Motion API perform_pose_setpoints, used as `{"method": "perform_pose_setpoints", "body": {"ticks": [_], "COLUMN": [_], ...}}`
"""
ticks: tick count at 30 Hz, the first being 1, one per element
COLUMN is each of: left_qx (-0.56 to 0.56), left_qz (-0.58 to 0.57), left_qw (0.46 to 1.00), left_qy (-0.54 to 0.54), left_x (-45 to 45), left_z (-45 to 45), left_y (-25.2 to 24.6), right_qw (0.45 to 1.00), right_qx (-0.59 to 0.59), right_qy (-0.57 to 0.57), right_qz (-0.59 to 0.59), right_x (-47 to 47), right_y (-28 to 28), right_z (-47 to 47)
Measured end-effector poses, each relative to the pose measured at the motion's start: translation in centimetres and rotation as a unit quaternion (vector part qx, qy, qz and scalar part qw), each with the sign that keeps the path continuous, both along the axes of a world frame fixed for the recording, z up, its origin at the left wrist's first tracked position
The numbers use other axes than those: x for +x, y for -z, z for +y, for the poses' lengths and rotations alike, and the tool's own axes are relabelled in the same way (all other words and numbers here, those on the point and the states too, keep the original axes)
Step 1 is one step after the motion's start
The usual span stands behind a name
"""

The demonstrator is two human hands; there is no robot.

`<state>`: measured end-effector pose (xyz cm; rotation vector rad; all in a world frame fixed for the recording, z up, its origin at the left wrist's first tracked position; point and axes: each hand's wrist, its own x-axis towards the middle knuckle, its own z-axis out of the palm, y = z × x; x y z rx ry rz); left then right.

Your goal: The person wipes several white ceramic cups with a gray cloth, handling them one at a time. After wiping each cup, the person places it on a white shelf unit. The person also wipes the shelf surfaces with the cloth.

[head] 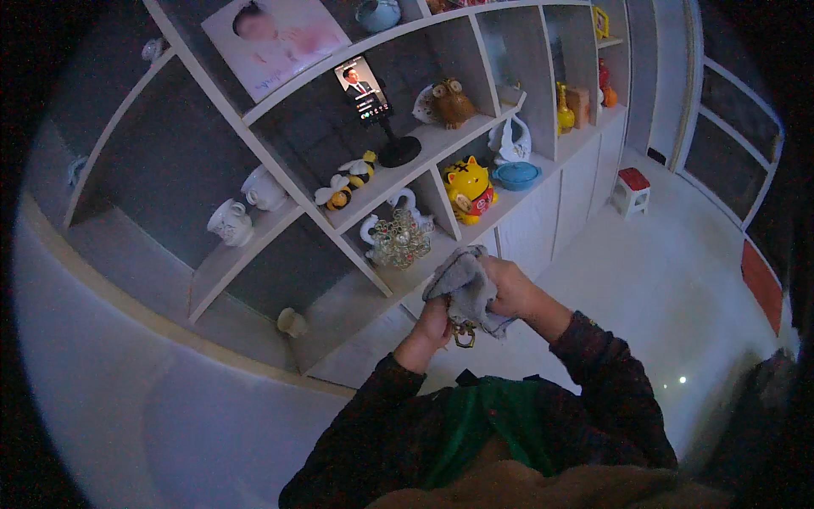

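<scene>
In front of my chest, both hands are at a crumpled grey cloth (466, 280). My right hand (510, 289) grips the cloth from the right side. My left hand (434, 326) is below its left part, fingers closed around something that the cloth mostly hides. A small gold-coloured metal ring or frame (465, 336) sticks out under the cloth between the hands; the rest of that object is covered. Just beyond the hands, on the lower shelf, stand a white swan figurine (407, 202) and a cluster of glassy, gold-edged ornaments (400, 238).
White shelving (416, 167) holds a phone (361, 89) on a black stand, bee figurines (346, 181), an owl figurine (453, 104), a yellow cat figurine (469, 189), a blue lidded dish (517, 175) and white cups (230, 223). A red-topped stool (632, 193) stands on the floor at right.
</scene>
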<state>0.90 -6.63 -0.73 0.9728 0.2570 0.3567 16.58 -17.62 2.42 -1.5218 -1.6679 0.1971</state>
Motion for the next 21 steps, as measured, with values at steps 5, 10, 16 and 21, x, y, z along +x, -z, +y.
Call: {"method": "perform_pose_setpoints", "body": {"ticks": [5,10,16,21], "left_qx": [0.196,0.427,0.062,-0.097], "left_qz": [0.033,-0.001,-0.096,-0.098], "left_qw": [0.976,0.894,0.97,0.975], "left_qy": [-0.085,-0.133,-0.215,-0.176], "left_x": [0.0,-0.9,-1.6,-2.3], "left_z": [-0.6,-1.4,2.4,3.7], "left_y": [-1.3,-3.0,-5.0,-4.7], "right_qw": [0.98,0.83,0.953,0.933], "right_qx": [0.07,0.022,-0.244,-0.237], "right_qy": [0.023,-0.074,0.16,0.27], "right_qz": [0.187,0.552,0.076,0.023], "right_x": [-1.2,-2.2,1.2,3.1], "right_y": [4.7,6.7,8.8,6.7], "right_z": [1.8,1.4,-3.2,-5.8]}}
